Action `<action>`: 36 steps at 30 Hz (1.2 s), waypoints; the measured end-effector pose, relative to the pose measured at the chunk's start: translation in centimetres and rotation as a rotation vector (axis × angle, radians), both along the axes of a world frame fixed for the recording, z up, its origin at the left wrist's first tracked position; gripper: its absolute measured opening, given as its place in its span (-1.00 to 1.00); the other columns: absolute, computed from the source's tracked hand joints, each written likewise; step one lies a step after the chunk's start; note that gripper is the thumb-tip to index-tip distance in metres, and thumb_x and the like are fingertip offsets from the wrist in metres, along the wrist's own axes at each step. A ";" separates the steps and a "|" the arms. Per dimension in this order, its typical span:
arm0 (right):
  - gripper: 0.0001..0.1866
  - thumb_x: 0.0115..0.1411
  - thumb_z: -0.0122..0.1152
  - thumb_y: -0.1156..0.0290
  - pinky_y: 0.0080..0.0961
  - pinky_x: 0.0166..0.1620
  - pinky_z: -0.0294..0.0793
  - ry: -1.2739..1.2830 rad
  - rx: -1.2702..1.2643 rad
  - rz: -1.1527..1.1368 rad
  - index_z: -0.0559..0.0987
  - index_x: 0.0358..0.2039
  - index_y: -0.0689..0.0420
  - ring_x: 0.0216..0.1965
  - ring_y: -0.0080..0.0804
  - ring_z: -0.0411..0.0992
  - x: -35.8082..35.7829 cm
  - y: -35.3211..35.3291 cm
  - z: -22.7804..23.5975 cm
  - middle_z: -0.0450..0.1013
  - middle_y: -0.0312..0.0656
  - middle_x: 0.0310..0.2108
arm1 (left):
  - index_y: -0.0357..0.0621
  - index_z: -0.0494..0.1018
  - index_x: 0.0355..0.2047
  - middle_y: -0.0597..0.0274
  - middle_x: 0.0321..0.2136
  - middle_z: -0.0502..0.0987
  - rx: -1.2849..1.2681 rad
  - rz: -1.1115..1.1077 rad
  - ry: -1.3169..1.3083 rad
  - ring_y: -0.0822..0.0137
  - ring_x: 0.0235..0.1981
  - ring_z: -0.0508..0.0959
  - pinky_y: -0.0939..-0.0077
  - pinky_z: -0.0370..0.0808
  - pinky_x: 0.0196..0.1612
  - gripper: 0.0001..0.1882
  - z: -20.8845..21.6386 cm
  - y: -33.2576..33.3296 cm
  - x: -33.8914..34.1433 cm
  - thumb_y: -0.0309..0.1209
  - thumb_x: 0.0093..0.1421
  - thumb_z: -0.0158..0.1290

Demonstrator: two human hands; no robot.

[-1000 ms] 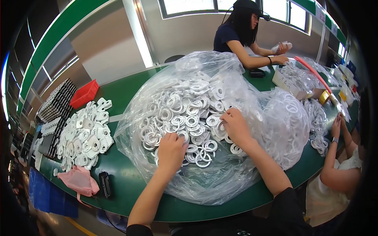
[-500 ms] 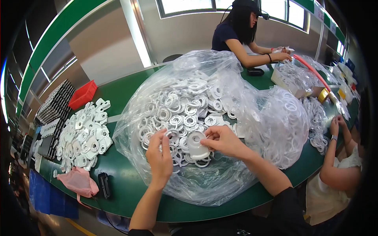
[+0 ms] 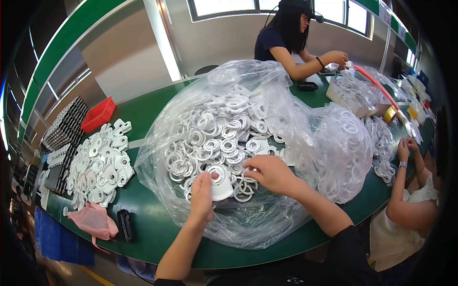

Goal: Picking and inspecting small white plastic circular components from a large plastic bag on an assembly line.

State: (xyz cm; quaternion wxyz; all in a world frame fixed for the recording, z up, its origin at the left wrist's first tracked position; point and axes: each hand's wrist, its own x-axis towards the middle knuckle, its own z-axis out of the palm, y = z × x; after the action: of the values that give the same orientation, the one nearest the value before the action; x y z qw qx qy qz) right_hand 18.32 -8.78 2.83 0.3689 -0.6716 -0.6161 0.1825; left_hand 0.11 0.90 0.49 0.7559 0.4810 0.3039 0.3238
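Observation:
My left hand [image 3: 202, 197] grips a white plastic part [image 3: 221, 185] with a round collar and a flared flat end. The part is tilted over the near side of a heap of white rings [image 3: 228, 145]. To its right, my right hand [image 3: 274, 175] hovers over the same heap, thumb and forefinger slightly apart beside some loose rings. No part shows clearly between those fingers. A large clear plastic bag [image 3: 257, 226] lies spread under and around the heap, which mixes rings with some flat white parts.
On the left lie a pile of white parts [image 3: 100, 164], a red bin [image 3: 98, 114], stacked dark trays [image 3: 67, 124], a pink pouch [image 3: 93, 220] and a black case [image 3: 125, 224]. Bagged rings [image 3: 350, 157] sit at right. One person [image 3: 286, 43] works across the green table [image 3: 157, 248], another [image 3: 410, 205] at right.
The white part has passed from my right hand into my left, moving slightly left and nearer. My right hand has let go of it and stays over the rings.

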 end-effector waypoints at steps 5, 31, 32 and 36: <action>-0.83 0.04 0.16 0.31 -0.30 -0.24 0.40 -0.422 -0.192 0.049 0.58 -0.38 0.10 -0.31 -0.17 0.44 0.1 -0.4 -0.8 0.48 -0.16 -0.43 | -0.16 0.28 -0.18 -0.01 -0.30 0.55 -0.074 -0.070 -0.008 0.38 -0.49 0.56 0.66 0.31 -0.71 -0.68 0.8 0.4 -0.5 -0.19 0.35 -0.34; -0.86 0.08 0.15 0.54 -0.58 -0.25 0.37 0.187 0.155 0.240 0.56 -0.31 0.17 -0.33 -0.44 0.41 0.4 0.4 1.3 0.45 -0.24 -0.41 | -0.18 0.16 0.09 0.21 -0.24 0.51 0.050 -0.418 0.080 0.45 -0.33 0.56 0.79 0.31 -0.58 -0.49 0.2 -1.1 -0.1 -0.55 0.09 -0.03; -0.86 0.08 0.15 0.54 -0.58 -0.25 0.37 0.187 0.155 0.241 0.56 -0.31 0.17 -0.33 -0.44 0.41 0.3 0.4 1.3 0.45 -0.24 -0.41 | -0.19 0.15 0.10 0.21 -0.24 0.51 0.045 -0.449 0.072 0.44 -0.33 0.57 0.81 0.29 -0.60 -0.48 0.2 -1.1 -0.2 -0.54 0.10 -0.03; -0.87 0.06 0.19 0.54 -0.62 -0.29 0.38 0.358 0.019 0.199 0.57 -0.32 0.19 -0.34 -0.47 0.43 0.3 0.3 1.1 0.47 -0.23 -0.40 | -0.19 0.15 0.10 0.19 -0.25 0.51 0.020 -0.460 0.059 0.42 -0.34 0.58 0.81 0.28 -0.62 -0.49 0.3 -1.3 -0.2 -0.54 0.10 -0.04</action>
State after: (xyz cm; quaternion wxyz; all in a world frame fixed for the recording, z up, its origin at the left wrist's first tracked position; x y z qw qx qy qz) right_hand 18.65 -8.43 3.96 0.4591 -0.5608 -0.6058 0.3284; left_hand -0.07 -0.36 0.77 0.7959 0.5541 0.2051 0.1319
